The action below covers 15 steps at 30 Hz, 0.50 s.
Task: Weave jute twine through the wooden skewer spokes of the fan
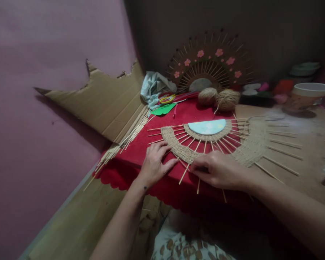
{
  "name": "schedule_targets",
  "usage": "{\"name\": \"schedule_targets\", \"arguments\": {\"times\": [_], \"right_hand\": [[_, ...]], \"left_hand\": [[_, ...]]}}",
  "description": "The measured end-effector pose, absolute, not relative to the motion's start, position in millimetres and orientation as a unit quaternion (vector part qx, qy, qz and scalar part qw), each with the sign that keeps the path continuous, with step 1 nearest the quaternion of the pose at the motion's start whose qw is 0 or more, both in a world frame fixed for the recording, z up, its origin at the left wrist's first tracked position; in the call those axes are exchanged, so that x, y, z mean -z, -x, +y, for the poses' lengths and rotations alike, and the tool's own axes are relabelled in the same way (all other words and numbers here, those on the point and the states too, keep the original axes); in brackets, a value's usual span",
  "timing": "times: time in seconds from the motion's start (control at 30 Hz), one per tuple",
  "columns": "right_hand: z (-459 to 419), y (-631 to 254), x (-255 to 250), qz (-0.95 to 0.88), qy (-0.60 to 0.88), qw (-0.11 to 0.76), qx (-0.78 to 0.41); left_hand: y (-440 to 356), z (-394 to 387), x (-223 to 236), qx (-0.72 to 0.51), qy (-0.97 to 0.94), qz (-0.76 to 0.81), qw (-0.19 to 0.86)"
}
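A half-round woven fan piece [250, 144] lies on a red cloth, with thin sticks spreading outward from a pale blue half-disc [207, 126]. Two bands of tan twine are woven through the sticks. My left hand [157, 160] rests at the left part of the outer band, fingers spread and thumb stretched toward its lower edge. My right hand [218, 171] is closed in a pinch at the front edge. From its fingertips a thin strand, apparently twine [182, 163], runs to the band near my left thumb. The right fingertips are partly hidden.
Two twine balls [227, 100] sit behind the piece. A finished fan with pink flowers [219, 52] leans at the wall. Loose sticks [116, 151] lie left beside torn cardboard [105, 97]. A cup [304, 95] stands right. Green sheet [164, 109] and crumpled cloth [154, 86] lie behind.
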State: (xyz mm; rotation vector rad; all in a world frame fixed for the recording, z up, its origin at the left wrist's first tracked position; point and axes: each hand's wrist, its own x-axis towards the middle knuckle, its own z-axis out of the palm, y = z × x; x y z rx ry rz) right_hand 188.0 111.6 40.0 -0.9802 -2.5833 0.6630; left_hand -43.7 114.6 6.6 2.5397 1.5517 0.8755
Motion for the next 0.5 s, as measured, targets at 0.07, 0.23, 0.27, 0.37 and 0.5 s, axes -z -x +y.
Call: {"name": "schedule_targets", "arguments": {"times": [0.07, 0.23, 0.27, 0.37, 0.5], "right_hand": [[110, -188, -40, -0.904, 0.329, 0.139, -0.233], [107, -187, -39, -0.917, 0.328, 0.103, -0.203], [107, -187, -40, -0.919, 0.329, 0.096, -0.198], [106, -187, -42, -0.918, 0.333, 0.082, -0.199], [104, -188, -46, -0.908, 0.326, 0.094, -0.244]], "left_hand": [[43, 114, -7, -0.292, -0.821, 0.49, 0.016], [43, 108, -11, -0.296, -0.862, 0.411, -0.004], [43, 106, -12, -0.289, -0.872, 0.394, -0.003], [43, 102, -13, -0.269, -0.89, 0.369, 0.009], [44, 97, -13, -0.262, -0.889, 0.374, 0.029]]}}
